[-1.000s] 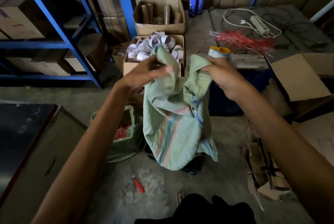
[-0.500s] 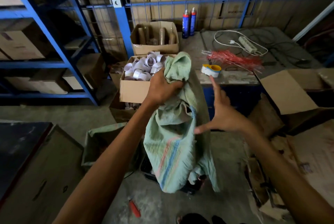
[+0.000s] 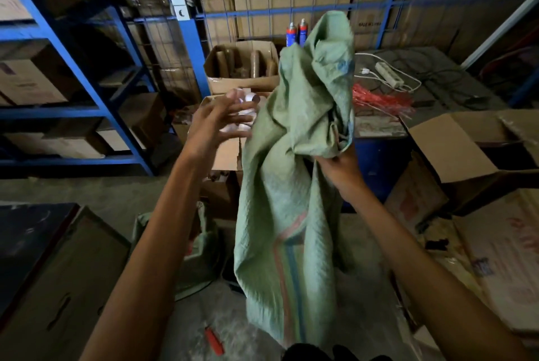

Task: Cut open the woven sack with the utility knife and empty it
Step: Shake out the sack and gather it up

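A limp green woven sack (image 3: 294,174) with red and blue stripes hangs in the air in front of me, its top bunched up high. My right hand (image 3: 339,165) grips a fold of it from below on the right side. My left hand (image 3: 218,124) is off the sack, just to its left, with fingers spread and nothing in it. A red utility knife (image 3: 214,341) lies on the concrete floor near my feet, away from both hands.
A cardboard box of white rolls (image 3: 230,150) stands behind my left hand, and a box of brown tubes (image 3: 242,69) behind that. Another green sack (image 3: 201,247) sits on the floor. Blue shelving (image 3: 87,77) is left, a cluttered bench (image 3: 408,89) and open boxes (image 3: 455,144) right.
My left hand let go of the sack's top and opened. My right hand, open half a second ago, now grips the sack, which has been lifted higher.
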A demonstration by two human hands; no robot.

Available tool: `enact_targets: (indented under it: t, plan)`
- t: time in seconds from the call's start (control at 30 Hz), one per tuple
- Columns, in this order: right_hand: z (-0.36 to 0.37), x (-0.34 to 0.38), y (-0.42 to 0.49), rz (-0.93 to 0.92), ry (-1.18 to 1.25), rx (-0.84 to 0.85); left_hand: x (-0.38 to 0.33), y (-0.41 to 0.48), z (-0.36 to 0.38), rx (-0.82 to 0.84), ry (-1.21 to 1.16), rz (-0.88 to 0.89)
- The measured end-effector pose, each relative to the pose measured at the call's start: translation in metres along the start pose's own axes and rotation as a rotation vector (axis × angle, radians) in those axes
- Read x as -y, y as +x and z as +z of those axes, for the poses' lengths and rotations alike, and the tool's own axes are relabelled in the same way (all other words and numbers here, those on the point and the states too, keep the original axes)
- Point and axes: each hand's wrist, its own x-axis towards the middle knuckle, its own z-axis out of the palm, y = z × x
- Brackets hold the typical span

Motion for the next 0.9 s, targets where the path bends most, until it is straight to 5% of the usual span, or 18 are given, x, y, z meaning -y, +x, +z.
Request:
enact_targets:
  t: [0.07,0.23,0.5,0.9]
  plan:
    - [0.005,0.002,0.007,0.045,0.002,0.044,0.014,-0.003,-0.011,-0.086,0.217,0.036]
    - [0.032,0.000,0.005,0.087,0.088,0.235,0.043,-0.001,0.004,0.159,0.432,0.054]
    - [0.020,-0.021,0.032,0.024,-0.104,0.378,0.062,0.005,-0.015,-0.343,0.335,0.109]
    - [0.033,-0.058,0.075,0.119,-0.211,0.213,0.058,0.035,-0.039,-0.336,0.363,0.236]
